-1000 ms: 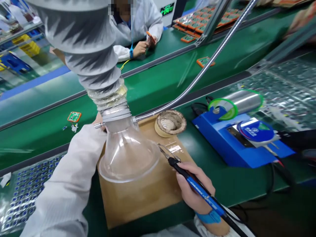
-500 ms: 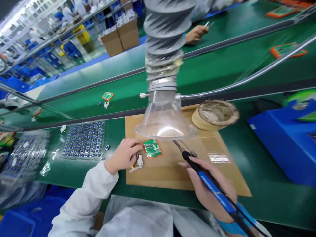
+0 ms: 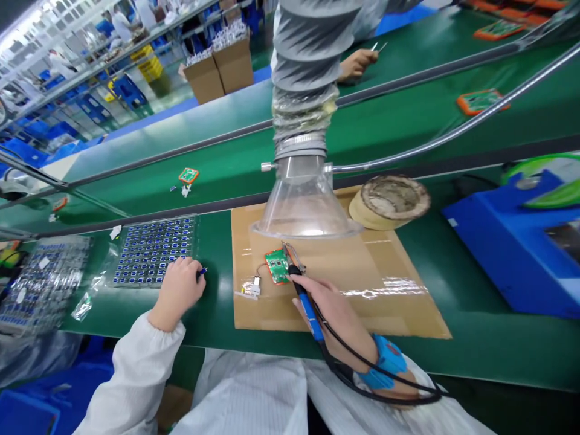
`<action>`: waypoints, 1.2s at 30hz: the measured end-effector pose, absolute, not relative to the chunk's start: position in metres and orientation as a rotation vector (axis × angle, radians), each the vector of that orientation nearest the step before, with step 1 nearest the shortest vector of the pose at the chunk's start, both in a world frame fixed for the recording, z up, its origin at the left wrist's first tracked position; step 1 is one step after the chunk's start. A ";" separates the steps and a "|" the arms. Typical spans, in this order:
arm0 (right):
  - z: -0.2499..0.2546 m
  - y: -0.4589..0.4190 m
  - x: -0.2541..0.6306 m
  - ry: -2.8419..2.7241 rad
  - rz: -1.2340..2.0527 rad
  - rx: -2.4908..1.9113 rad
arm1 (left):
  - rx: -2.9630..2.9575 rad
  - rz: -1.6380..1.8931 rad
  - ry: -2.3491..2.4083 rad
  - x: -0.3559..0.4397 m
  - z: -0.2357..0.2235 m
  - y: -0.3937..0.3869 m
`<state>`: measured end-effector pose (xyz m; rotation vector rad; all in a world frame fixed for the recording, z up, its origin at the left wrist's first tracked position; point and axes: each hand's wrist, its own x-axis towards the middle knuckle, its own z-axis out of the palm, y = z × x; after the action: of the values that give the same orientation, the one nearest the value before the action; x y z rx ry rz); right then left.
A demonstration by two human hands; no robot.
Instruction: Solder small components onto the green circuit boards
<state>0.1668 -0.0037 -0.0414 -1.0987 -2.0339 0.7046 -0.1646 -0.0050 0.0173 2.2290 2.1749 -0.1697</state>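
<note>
So compared to half a second back, the left hand [image 3: 177,290] has slid away from the small green circuit board [image 3: 277,266] and now sits curled at the near corner of the clear plastic tray of tiny blue parts [image 3: 154,251], fingertips pinching a little blue component [image 3: 202,272] at the tray's edge. The right hand [image 3: 329,314] moved in the other way: it's wrapped around the blue-and-black soldering iron [image 3: 308,308], pen-style, and the tip is now right at the top edge of the board, where before it hung off to the right. The board lies on the brown cardboard mat [image 3: 399,308], just ahead of the right hand and under the rim of the clear funnel-shaped fume hood [image 3: 304,205]. A small white connector with thin wires [image 3: 252,286] lies just left of the board, between the hands. Room-wise, the mat is open to the right of the iron hand, up to the round tan sponge holder [image 3: 389,202] and the blue solder station [image 3: 512,241] further right. The hood rim hangs close above the board.
</note>
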 end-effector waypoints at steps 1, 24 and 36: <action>-0.042 -0.004 0.167 -2.037 0.705 -1.112 | 2.168 -0.050 2.146 -0.162 0.017 -0.006; -0.015 -0.007 0.138 -1.251 1.150 -1.061 | 1.215 0.680 1.274 -0.040 0.009 0.008; -0.014 0.001 0.128 -1.099 1.178 -1.093 | 1.611 0.724 1.329 -0.040 0.016 0.010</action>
<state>0.1280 0.0006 -0.0142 -1.0928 -1.0993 1.1779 -0.0404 0.0100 0.0156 1.6112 1.3295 0.7237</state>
